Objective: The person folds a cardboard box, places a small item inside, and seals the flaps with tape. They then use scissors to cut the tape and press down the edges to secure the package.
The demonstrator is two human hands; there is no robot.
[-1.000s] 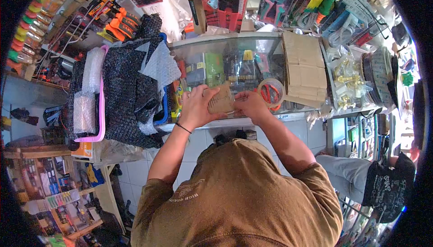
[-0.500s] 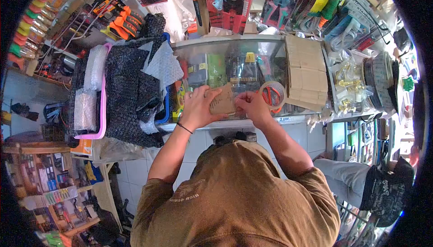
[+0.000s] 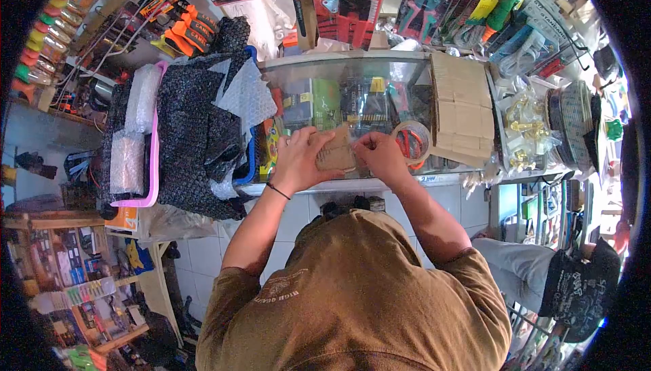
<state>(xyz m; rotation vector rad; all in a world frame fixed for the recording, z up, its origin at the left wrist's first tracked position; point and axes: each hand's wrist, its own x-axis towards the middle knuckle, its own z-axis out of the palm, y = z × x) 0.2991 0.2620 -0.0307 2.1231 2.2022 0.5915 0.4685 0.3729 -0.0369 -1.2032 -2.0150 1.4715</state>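
A small brown cardboard piece with dark writing on it rests on the glass counter. My left hand grips it from the left, thumb along its top and fingers at the near side. At its right edge, my right hand is closed in a pinch; what lies between the fingertips is too small to make out. Just right of that hand, a roll of clear tape lies on the counter, with something red and black showing through its ring.
Flattened cardboard lies on the counter's right side. To the left, black bubble wrap fills a blue crate beside a pink-rimmed tray. Packaged tools hang along the back. Another person's grey-clad leg shows at right.
My right hand has shifted very slightly upward at the cardboard's right edge, still pinched. My left hand keeps its grip, and the cardboard and tape roll stay in place.
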